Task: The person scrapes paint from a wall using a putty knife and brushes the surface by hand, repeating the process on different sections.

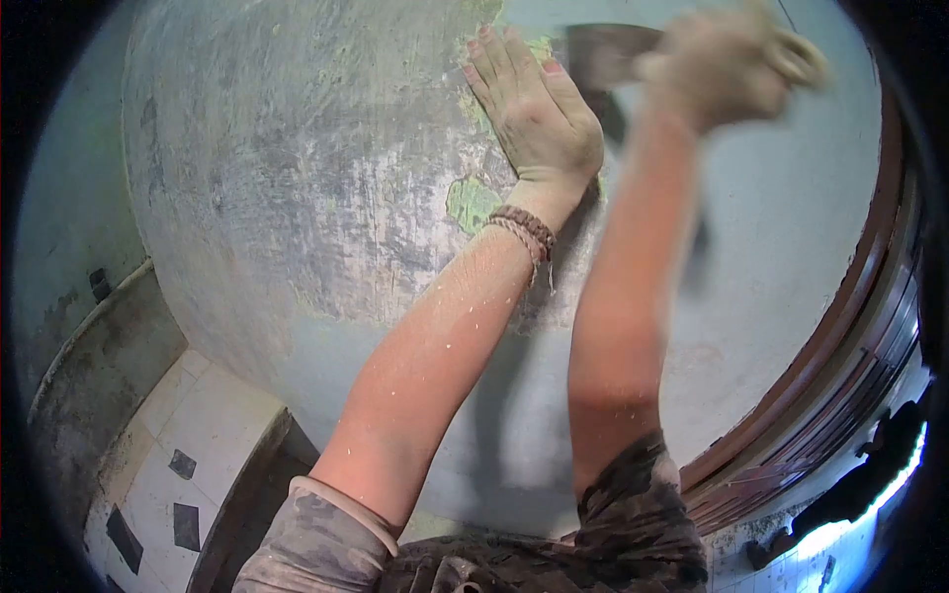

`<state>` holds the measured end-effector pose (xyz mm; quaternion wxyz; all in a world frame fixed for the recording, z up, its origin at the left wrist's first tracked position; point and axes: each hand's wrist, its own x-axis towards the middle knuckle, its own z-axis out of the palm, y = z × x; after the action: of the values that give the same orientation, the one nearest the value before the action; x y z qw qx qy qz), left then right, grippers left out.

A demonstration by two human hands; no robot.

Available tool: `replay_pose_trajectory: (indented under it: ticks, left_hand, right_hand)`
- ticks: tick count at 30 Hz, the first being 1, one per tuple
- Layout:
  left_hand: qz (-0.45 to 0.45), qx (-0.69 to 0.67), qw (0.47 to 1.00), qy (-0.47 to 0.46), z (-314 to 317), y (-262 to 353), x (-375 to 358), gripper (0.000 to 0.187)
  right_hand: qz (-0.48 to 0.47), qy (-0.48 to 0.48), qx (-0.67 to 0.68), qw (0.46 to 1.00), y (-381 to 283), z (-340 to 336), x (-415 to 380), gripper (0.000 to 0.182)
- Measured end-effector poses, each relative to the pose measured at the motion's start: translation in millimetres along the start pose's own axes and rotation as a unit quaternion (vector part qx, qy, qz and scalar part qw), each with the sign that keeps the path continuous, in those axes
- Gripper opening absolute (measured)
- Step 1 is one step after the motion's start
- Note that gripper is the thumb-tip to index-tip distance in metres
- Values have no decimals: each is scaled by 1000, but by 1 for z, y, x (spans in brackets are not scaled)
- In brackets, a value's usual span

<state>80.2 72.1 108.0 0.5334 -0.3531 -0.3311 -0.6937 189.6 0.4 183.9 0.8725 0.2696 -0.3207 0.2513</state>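
Observation:
Against the wall (326,138) my left hand (539,124) lies flat, fingers stretched out and holding nothing. It rests on a patch where the pale blue paint is off and grey, scratched plaster shows. Bits of green paint (473,203) remain near my left wrist, which wears braided bracelets (524,229). Up and to the right, my right hand (717,79) is wrapped round the light handle of a broad-bladed scraper (608,54). Motion blurs that hand and the tool. The dark blade points left, towards my left fingers, and its shadow falls on the blue paint.
A brown wooden frame (840,326) curves down the right side. At lower left stands a white tiled ledge (213,420) with dark diamond tiles, beside a low stained wall (99,366). Bright light and a dark shape (860,474) show at lower right.

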Motion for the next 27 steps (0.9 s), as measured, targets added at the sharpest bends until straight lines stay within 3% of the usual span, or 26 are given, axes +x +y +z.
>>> replay_pose_trajectory:
  ticks: [2, 3, 6, 8, 10, 11, 14, 15, 16, 18, 25, 26, 27]
  left_hand:
    - [-9, -1, 1000, -7, -1, 3, -1, 56]
    - [-14, -1, 1000, -10, -2, 3, 1, 56]
    - [-15, -4, 1000, -1, -1, 3, 0, 57]
    - [-9, -3, 1000, 5, 0, 2, 2, 56]
    - [-3, -5, 1000, 13, 2, 0, 4, 56]
    - [4, 0, 1000, 13, 0, -1, 2, 56]
    - [3, -2, 1000, 21, 1, 1, 2, 56]
    - [-7, -3, 1000, 19, 0, 1, 1, 55]
    - [-11, -2, 1000, 15, -1, 1, -3, 55]
    - [9, -9, 999, 35, 2, 0, 2, 55]
    - [-14, -21, 999, -20, -3, 4, 2, 57]
    - [-8, -5, 1000, 0, -1, 3, 3, 56]
    - [-2, 11, 1000, 19, 1, 1, 4, 55]
  right_hand:
    - [-20, 54, -90, 994, 24, 17, -9, 29]
    - [-52, -15, -86, 995, 34, 10, 0, 31]
    - [19, 76, -22, 997, -15, 19, -2, 30]
    - [-11, 36, -14, 999, 1, 17, -4, 30]
    - [-189, 173, -168, 952, 28, 46, 2, 29]
    - [-188, 173, -173, 951, 26, 33, 4, 29]
    - [1, -11, 12, 1000, -20, -1, 13, 28]
    - [-23, 66, -28, 997, -4, 7, 12, 28]
    - [-11, 69, -144, 987, 33, 9, 4, 29]
    - [41, 42, -47, 997, 20, 16, 3, 29]
    - [2, 0, -27, 1000, 22, 8, 13, 31]
    - [192, -14, 134, 972, 10, 5, 22, 31]
    - [370, -27, 287, 883, -1, 3, 24, 32]
